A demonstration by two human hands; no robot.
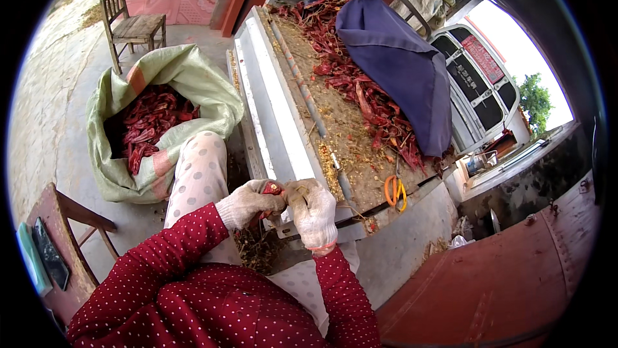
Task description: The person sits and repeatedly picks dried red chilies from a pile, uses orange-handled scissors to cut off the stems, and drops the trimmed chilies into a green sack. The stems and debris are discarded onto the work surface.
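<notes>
My left hand [252,204], in a dirty white knit glove, is closed round a dried red chili pepper [272,188], whose red skin shows at the fingertips and below them. Right beside it my right hand [311,211], gloved too, has thumb and fingers pinched together. What lies in that pinch is hidden. Both hands are over my lap at the near corner of a truck bed [293,84]. Across that bed lies a heap of dried red chilies [360,94], partly covered by a dark blue cloth [399,52]. Under my hands sits a pile of dry stems [257,248].
An open pale green woven sack [106,161], partly filled with red chilies, stands left of my knee. Scissors with orange and yellow handles [396,193] lie at the bed's near edge. A wooden chair [132,23] stands farther off; a phone [50,253] rests on a wooden seat at left.
</notes>
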